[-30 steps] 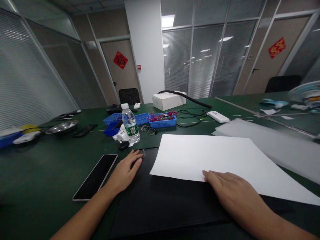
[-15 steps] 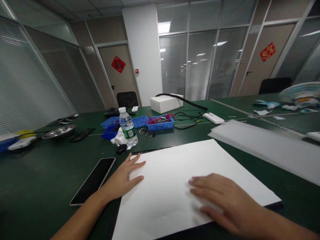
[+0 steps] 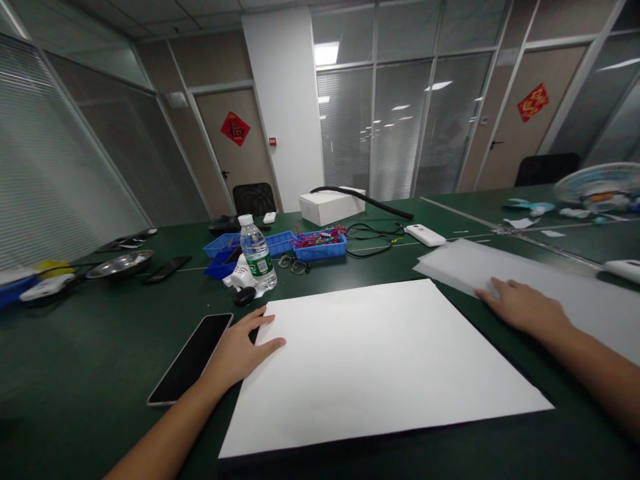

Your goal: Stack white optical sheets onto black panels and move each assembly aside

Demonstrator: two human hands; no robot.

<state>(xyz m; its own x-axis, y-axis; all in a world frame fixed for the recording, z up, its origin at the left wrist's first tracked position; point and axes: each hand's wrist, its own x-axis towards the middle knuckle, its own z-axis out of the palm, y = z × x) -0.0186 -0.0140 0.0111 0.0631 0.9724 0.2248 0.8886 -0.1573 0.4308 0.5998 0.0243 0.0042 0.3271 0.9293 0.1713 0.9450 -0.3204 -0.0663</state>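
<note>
A large sheet of white paper lies flat in front of me over a dark backing on the green table. My left hand rests on its left edge, with thumb and fingers spread. On the right lies a stack of pale translucent sheets. My right hand is on the near edge of that stack, its thumb and fingertips apart at the sheets. Nothing is visibly lifted. How the fingers curl on the far side is hidden.
A phone lies left of the paper. Beyond it stand a water bottle, a black mouse, glasses and a blue tray of wires. A white box carries a black tube. A metal bowl sits far left.
My right hand has moved from over the white paper to the translucent sheets on the right. The paper's near edge has shifted away from me and lies flatter. My left hand stays at its left edge.
</note>
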